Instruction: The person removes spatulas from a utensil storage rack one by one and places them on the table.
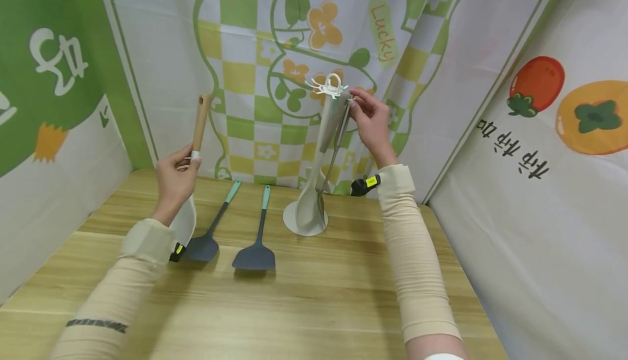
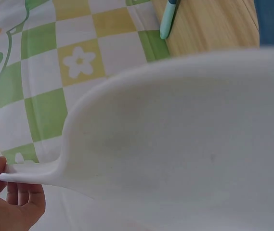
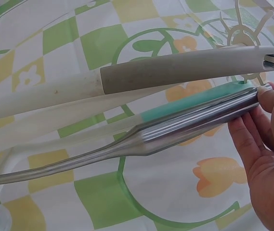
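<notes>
My left hand (image 1: 176,183) pinches a white-headed spatula (image 2: 175,139) by its neck, just below the wooden handle (image 1: 201,123), which points up. Its broad white head hangs below the hand, partly hidden by the wrist in the head view. With thumb and fingers, my right hand (image 1: 373,125) grips the handle end of a stainless steel spoon (image 3: 199,118) at the top of a white utensil stand (image 1: 331,88). The spoon slants downward, its bowl partly behind another utensil. Beside it on the stand hang a grey-handled spoon (image 3: 175,72) and a teal-handled utensil (image 3: 189,103).
Two dark turners with teal handles, a left turner (image 1: 203,248) and a right turner (image 1: 254,257), lie on the wooden table (image 1: 314,305). The stand's round base (image 1: 289,221) sits near the back edge, before a checked curtain (image 1: 240,82). Printed cloth walls rise on both sides.
</notes>
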The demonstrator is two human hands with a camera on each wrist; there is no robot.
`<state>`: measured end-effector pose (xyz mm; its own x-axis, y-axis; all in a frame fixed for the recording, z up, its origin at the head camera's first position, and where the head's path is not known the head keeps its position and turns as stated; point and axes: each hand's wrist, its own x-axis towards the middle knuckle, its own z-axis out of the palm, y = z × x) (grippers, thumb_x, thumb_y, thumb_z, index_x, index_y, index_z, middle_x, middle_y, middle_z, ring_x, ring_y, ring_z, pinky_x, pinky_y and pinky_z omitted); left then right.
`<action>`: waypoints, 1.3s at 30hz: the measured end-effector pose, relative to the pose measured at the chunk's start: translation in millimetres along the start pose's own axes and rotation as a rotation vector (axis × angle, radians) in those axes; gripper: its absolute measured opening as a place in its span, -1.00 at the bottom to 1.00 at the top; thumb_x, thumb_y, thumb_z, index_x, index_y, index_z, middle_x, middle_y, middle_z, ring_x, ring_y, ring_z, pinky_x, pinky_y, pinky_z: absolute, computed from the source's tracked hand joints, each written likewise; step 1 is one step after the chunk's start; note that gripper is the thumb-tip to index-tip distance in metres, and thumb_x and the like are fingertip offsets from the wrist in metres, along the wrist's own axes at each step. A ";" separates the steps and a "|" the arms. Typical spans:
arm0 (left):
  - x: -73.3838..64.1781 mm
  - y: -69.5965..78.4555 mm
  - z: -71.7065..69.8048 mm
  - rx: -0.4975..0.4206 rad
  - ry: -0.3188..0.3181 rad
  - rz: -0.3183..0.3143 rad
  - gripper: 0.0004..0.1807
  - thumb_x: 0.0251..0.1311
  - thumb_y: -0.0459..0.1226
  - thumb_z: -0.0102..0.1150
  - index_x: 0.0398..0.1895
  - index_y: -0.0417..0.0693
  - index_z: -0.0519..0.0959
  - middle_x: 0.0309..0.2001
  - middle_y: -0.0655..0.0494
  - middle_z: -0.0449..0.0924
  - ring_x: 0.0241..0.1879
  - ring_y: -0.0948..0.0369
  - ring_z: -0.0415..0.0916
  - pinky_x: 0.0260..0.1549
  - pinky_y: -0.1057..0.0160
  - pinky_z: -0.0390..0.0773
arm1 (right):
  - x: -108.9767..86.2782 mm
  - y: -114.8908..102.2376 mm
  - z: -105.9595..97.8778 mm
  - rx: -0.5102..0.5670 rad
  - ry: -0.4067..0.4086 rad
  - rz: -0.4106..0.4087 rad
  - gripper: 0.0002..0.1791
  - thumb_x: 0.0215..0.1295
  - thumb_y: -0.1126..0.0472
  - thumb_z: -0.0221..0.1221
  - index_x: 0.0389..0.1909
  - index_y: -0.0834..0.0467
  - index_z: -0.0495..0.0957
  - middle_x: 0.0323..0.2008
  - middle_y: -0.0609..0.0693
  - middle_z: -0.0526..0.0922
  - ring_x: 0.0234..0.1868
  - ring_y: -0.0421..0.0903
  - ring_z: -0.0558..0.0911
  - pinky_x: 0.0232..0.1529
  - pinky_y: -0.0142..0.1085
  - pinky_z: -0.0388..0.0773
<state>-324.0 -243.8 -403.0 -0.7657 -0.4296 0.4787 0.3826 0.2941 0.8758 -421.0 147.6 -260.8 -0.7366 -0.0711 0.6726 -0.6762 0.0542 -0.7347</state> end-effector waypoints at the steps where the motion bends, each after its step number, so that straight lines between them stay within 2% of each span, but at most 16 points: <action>1: 1.0 -1.0 -1.8 0.009 0.004 0.001 -0.58 0.32 -0.53 0.15 0.25 -0.32 0.54 0.07 -0.40 0.60 -0.32 0.58 0.51 -0.29 0.70 0.53 | 0.0 0.3 -0.2 0.004 0.002 0.000 -0.72 0.43 0.46 0.14 0.08 0.30 0.65 -0.12 0.13 0.76 -0.18 -0.24 0.73 -0.01 -0.33 0.72; 5: 3.0 -5.6 -8.6 0.024 0.032 0.019 -0.60 0.30 -0.51 0.19 0.21 -0.31 0.57 0.04 -0.41 0.62 -0.36 0.63 0.49 -0.31 0.70 0.54 | -0.6 0.2 -0.2 0.004 0.009 -0.009 -0.73 0.42 0.45 0.15 0.08 0.31 0.65 -0.13 0.13 0.76 -0.18 -0.23 0.73 -0.03 -0.34 0.73; 7: 2.7 -6.6 -12.6 0.033 0.039 0.027 -0.60 0.29 -0.50 0.21 0.20 -0.29 0.59 0.01 -0.35 0.64 -0.37 0.62 0.50 -0.33 0.70 0.54 | -1.1 0.4 -0.1 0.000 0.015 -0.007 -0.73 0.42 0.46 0.15 0.08 0.31 0.65 -0.13 0.13 0.76 -0.18 -0.23 0.73 -0.03 -0.34 0.73; 12: 2.2 -10.7 -24.9 0.069 0.054 0.024 -0.61 0.27 -0.47 0.24 0.18 -0.24 0.62 -0.18 0.15 0.69 -0.38 0.59 0.51 -0.35 0.71 0.53 | -2.3 2.7 0.8 -0.006 0.019 0.003 -0.72 0.43 0.47 0.13 0.09 0.33 0.64 -0.12 0.15 0.76 -0.17 -0.22 0.73 0.00 -0.30 0.73; 14: 2.0 -12.9 -29.5 0.089 0.056 0.016 -0.60 0.28 -0.47 0.24 0.19 -0.23 0.62 -0.21 0.26 0.66 -0.37 0.59 0.50 -0.34 0.71 0.52 | -2.3 4.3 0.8 -0.001 0.019 0.007 -0.72 0.43 0.47 0.13 0.09 0.33 0.64 -0.12 0.16 0.75 -0.16 -0.21 0.73 0.02 -0.29 0.72; 16: 1.5 -14.8 -33.5 0.110 0.058 0.011 -0.60 0.28 -0.46 0.23 0.20 -0.23 0.61 -0.17 0.19 0.68 -0.37 0.59 0.50 -0.34 0.72 0.52 | -2.1 5.0 0.8 0.003 0.021 0.009 -0.72 0.43 0.47 0.12 0.09 0.33 0.64 -0.10 0.18 0.75 -0.15 -0.20 0.73 0.03 -0.29 0.72; 19: 2.4 -19.1 -38.3 0.139 0.055 0.004 -0.59 0.30 -0.46 0.21 0.22 -0.23 0.59 -0.03 -0.12 0.70 -0.35 0.60 0.48 -0.33 0.73 0.51 | -1.0 5.6 0.2 0.003 0.026 0.005 -0.72 0.43 0.47 0.12 0.08 0.32 0.65 -0.08 0.20 0.75 -0.14 -0.20 0.73 0.03 -0.29 0.72; 23: 3.4 -24.3 -43.7 0.160 0.057 -0.013 -0.59 0.32 -0.46 0.19 0.24 -0.22 0.57 0.08 -0.35 0.63 -0.34 0.61 0.45 -0.32 0.74 0.50 | 0.3 4.4 -0.6 -0.018 0.021 -0.006 -0.72 0.44 0.45 0.13 0.09 0.31 0.65 -0.06 0.21 0.75 -0.13 -0.20 0.73 0.03 -0.30 0.72; 27: 0.4 -26.7 -45.8 0.165 0.051 -0.038 -0.59 0.33 -0.43 0.19 0.25 -0.22 0.56 0.11 -0.40 0.59 -0.33 0.61 0.45 -0.30 0.74 0.51 | 0.4 4.6 -2.5 -0.031 0.013 -0.014 -0.73 0.44 0.44 0.13 0.09 0.32 0.64 -0.06 0.22 0.75 -0.13 -0.21 0.73 0.01 -0.31 0.72; 32: -2.9 -30.8 -47.3 0.178 0.044 -0.070 -0.58 0.35 -0.41 0.20 0.27 -0.17 0.55 0.14 -0.36 0.59 -0.33 0.59 0.46 -0.31 0.72 0.52 | 0.0 1.8 -3.6 -0.026 0.002 -0.003 -0.72 0.44 0.44 0.13 0.10 0.33 0.64 -0.03 0.27 0.73 -0.13 -0.20 0.73 0.03 -0.29 0.72; 39: -3.3 -34.5 -49.6 0.198 0.056 -0.056 -0.58 0.34 -0.41 0.22 0.26 -0.20 0.55 0.13 -0.40 0.59 -0.34 0.61 0.45 -0.33 0.73 0.51 | 0.7 -2.9 -3.4 -0.018 -0.003 0.021 -0.71 0.44 0.44 0.14 0.11 0.30 0.64 -0.01 0.25 0.73 -0.11 -0.19 0.73 0.06 -0.27 0.71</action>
<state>-309.0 -294.9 -431.8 -0.7512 -0.4950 0.4367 0.2269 0.4277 0.8750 -419.6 150.8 -257.9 -0.7504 -0.0731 0.6569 -0.6609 0.0733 -0.7469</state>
